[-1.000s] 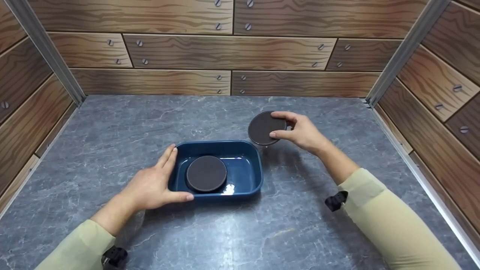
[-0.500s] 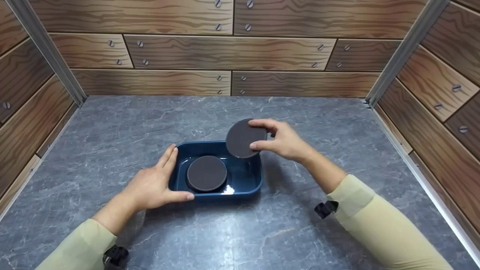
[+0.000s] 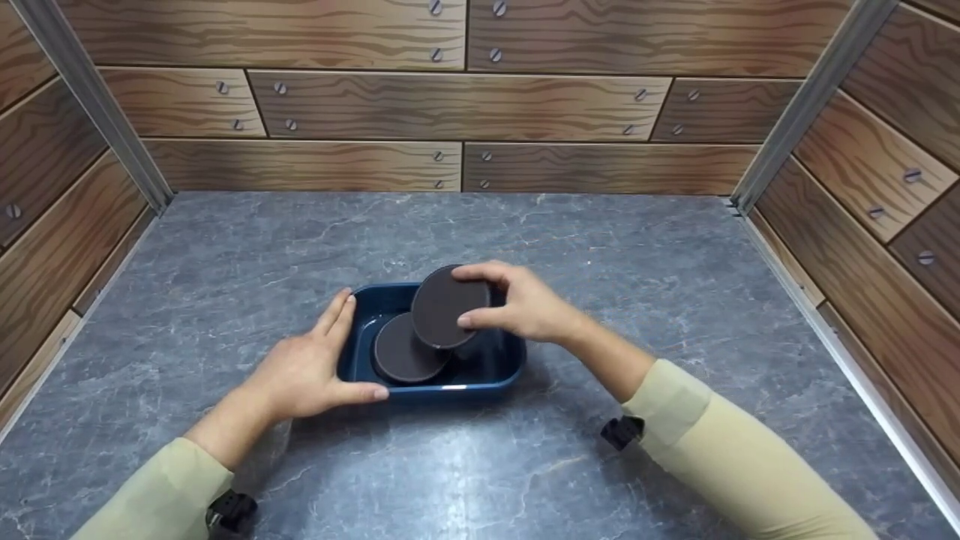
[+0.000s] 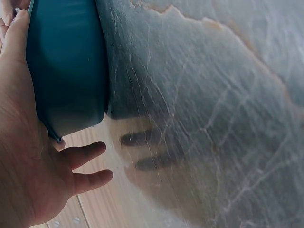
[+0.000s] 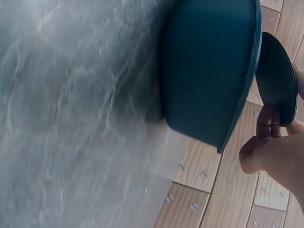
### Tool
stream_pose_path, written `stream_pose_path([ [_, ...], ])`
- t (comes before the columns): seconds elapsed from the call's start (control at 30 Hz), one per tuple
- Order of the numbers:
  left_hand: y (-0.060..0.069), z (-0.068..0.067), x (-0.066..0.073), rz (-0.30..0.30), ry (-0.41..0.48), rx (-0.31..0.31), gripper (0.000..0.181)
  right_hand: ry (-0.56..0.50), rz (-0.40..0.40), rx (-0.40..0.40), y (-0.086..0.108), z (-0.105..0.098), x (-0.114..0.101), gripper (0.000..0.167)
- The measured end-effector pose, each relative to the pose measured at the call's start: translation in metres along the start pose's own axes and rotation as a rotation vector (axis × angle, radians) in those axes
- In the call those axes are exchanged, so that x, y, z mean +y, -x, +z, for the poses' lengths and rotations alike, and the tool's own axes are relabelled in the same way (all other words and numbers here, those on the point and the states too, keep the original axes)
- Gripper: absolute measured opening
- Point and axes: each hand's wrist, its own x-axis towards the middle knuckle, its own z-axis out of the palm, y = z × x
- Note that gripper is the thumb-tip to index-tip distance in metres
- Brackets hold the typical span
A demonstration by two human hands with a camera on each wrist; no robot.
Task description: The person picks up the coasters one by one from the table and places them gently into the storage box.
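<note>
A dark brown round coaster point(image 3: 450, 307) with a stitched edge is pinched at its right side by my right hand point(image 3: 529, 304), thumb on the upper face. It tilts above a blue rectangular dish point(image 3: 499, 367) and partly covers a second dark coaster point(image 3: 405, 352) lying in the dish's left part. Whether more lie beneath that one is hidden. My left hand point(image 3: 304, 371) rests against the dish's left end, straight fingers at the back left corner and thumb on the front rim. In the right wrist view, the held coaster point(image 5: 276, 78) is beyond the dish's rim.
The dish stands on a grey marble-patterned table point(image 3: 300, 232). Wood-patterned panels point(image 3: 457, 105) rise behind it and at both sides, with metal posts point(image 3: 817, 101) at the corners. A black wrist device point(image 3: 622, 433) is on each sleeve.
My right hand has carried its coaster left and toward me, from the dish's right side to over the dish. The left hand and the dish have stayed in place.
</note>
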Motion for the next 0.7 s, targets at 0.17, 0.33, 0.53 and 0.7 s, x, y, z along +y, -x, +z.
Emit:
stream_pose_path([
  [0.17,0.000,-0.001,0.001,-0.006,0.006,-0.011,0.142,0.075,0.006,-0.029,-0.002,0.013,0.000,0.062],
  [0.33,0.000,-0.002,0.001,-0.003,0.010,-0.008,0.141,0.149,0.011,-0.060,-0.003,0.023,0.002,0.062],
  [0.53,0.000,-0.002,0.000,0.005,0.005,-0.003,0.141,0.269,-0.002,-0.080,-0.002,0.029,0.005,0.058],
  [0.7,0.000,-0.001,0.000,0.010,-0.001,0.001,0.141,0.411,-0.018,-0.081,-0.001,0.033,0.006,0.056],
])
